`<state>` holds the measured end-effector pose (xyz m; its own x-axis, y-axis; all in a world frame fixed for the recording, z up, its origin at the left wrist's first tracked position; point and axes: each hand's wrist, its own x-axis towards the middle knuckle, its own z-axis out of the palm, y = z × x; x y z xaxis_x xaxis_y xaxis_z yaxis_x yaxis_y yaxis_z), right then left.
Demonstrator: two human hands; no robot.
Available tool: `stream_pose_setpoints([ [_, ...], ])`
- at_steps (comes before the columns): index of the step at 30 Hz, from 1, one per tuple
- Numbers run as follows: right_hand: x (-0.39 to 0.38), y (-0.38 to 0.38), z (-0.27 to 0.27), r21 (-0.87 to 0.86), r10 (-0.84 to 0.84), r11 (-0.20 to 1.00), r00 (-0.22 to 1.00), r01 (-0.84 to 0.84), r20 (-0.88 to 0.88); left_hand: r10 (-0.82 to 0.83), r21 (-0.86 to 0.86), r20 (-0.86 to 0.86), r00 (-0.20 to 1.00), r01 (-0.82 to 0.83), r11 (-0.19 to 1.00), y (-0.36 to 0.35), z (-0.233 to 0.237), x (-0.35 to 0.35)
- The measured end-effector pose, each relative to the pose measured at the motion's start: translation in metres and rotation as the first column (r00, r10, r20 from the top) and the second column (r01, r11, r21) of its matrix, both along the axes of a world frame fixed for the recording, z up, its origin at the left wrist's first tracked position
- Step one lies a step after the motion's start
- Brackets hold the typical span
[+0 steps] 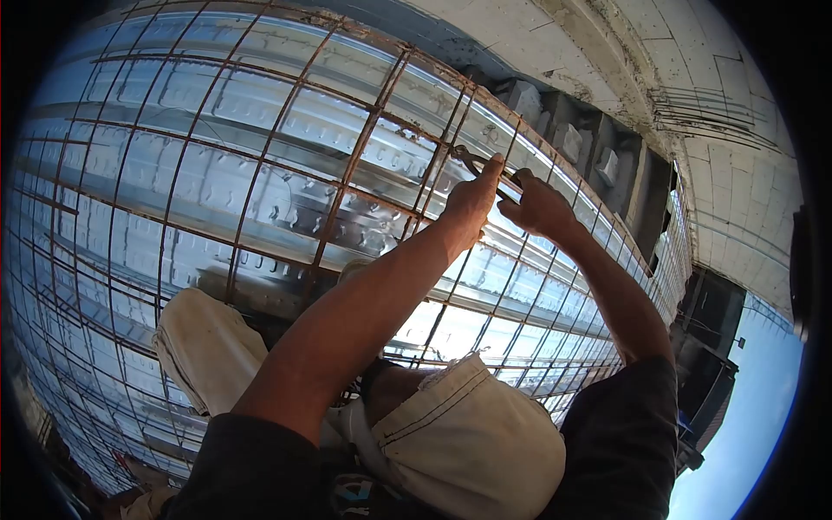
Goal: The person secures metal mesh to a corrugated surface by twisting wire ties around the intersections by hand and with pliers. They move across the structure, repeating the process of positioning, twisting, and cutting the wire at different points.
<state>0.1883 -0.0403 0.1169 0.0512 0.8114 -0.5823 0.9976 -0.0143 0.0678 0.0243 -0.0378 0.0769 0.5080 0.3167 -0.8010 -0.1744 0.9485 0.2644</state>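
A pair of dark steel pincers (469, 161) has its jaws at a rebar crossing in the rusty mesh (371, 108). My left hand (470, 206) is closed around the pincers just behind the jaws, its thumb pointing up along the tool. At the handle end my right hand (542, 210) is closed as well, its fingers curled on the grips. Whether the jaws hold a tie wire is too small to tell.
Shiny ribbed metal decking (234, 95) lies under the mesh. A concrete block wall (728, 156) rises beyond, with loose thin bars (715, 117) by it. My knees (472, 433) are bent over the mesh. Dark structures (706, 355) stand at the right.
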Motion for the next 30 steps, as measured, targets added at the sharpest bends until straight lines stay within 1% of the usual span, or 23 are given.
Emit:
stream_pose_setpoints([
  [1,-0.002,-0.006,0.002,0.175,0.169,0.967,0.98,-0.185,0.103,0.02,0.018,-0.005,1.0,-0.02,1.0,0.003,-0.001,0.003],
  [2,-0.004,-0.009,0.004,0.32,0.309,0.872,0.923,-0.372,0.231,0.019,-0.02,-0.009,1.0,-0.019,1.0,0.01,0.001,0.005],
  [3,-0.007,-0.008,0.007,0.316,0.309,0.864,0.908,-0.392,0.283,0.071,-0.02,0.047,0.996,-0.07,0.997,0.013,-0.002,0.01],
  [4,-0.006,-0.007,0.006,0.21,0.241,0.933,0.939,-0.294,0.244,0.125,-0.023,0.102,0.987,-0.123,0.992,0.014,-0.003,0.012],
  [5,-0.005,-0.004,0.004,0.099,0.165,0.977,0.962,-0.19,0.216,0.147,-0.013,0.149,0.978,-0.147,0.989,0.016,-0.003,0.014],
  [6,-0.003,0.0,0.003,-0.017,0.085,0.996,0.977,-0.084,0.197,0.169,-0.005,0.197,0.966,-0.172,0.985,0.017,-0.004,0.016],
  [7,0.003,0.0,-0.001,0.009,0.094,0.995,0.986,-0.096,0.138,0.19,0.002,0.243,0.951,-0.196,0.981,0.017,-0.003,0.016],
  [10,0.037,0.02,-0.025,-0.239,0.027,0.969,0.99,-0.059,-0.135,0.107,0.091,0.294,0.95,-0.139,0.986,-0.002,-0.008,-0.007],
  [11,0.007,0.028,0.007,-0.45,-0.426,0.829,0.896,0.332,-0.124,0.083,0.131,0.301,0.95,-0.127,0.983,-0.015,-0.014,-0.021],
  [12,0.006,0.029,0.009,-0.576,-0.682,0.642,0.72,0.506,-0.129,0.054,0.095,0.224,0.973,-0.077,0.992,-0.029,-0.021,-0.033],
  [13,0.011,0.033,0.009,-0.663,-0.782,0.53,0.607,0.529,-0.141,0.022,0.056,0.146,0.989,-0.03,0.998,-0.043,-0.03,-0.046],
  [14,0.016,0.034,0.007,-0.747,-0.867,0.405,0.481,0.527,-0.131,0.016,0.03,0.103,0.995,-0.019,0.999,-0.058,-0.04,-0.06],
  [15,0.016,0.033,0.006,-0.756,-0.879,0.384,0.461,0.53,-0.123,0.009,0.002,0.06,0.998,-0.009,1.0,-0.072,-0.049,-0.071],
  [17,0.014,0.034,0.01,-0.77,-0.902,0.341,0.418,0.539,-0.107,0.015,-0.026,0.037,0.999,-0.014,1.0,-0.093,-0.065,-0.077],
  [18,0.013,0.034,0.011,-0.708,-0.861,0.431,0.491,0.56,-0.135,0.01,-0.041,0.027,1.0,-0.009,0.999,-0.1,-0.072,-0.076],
  [20,0.013,0.035,0.012,-0.558,-0.759,0.598,0.63,0.575,-0.165,-0.05,-0.008,0.063,0.997,0.05,0.999,-0.104,-0.075,-0.069],
  [21,0.019,0.035,0.011,-0.522,-0.663,0.703,0.712,0.484,-0.232,-0.068,0.005,0.086,0.994,0.068,0.998,-0.104,-0.076,-0.063],
  [22,0.013,0.033,0.016,-0.44,-0.599,0.782,0.728,0.441,-0.335,-0.085,0.018,0.108,0.991,0.084,0.996,-0.104,-0.077,-0.058],
  [24,-0.008,0.035,0.03,-0.365,-0.448,0.87,0.842,0.333,-0.3,-0.114,0.044,0.118,0.986,0.11,0.993,-0.1,-0.071,-0.055],
  [27,-0.008,0.031,0.024,-0.501,-0.477,0.816,0.825,0.288,-0.303,-0.117,0.081,0.106,0.987,0.108,0.991,-0.097,-0.069,-0.057],
  [30,-0.007,0.036,0.024,-0.643,-0.731,0.616,0.635,0.455,-0.25,-0.081,0.075,0.063,0.995,0.076,0.994,-0.099,-0.072,-0.064],
])
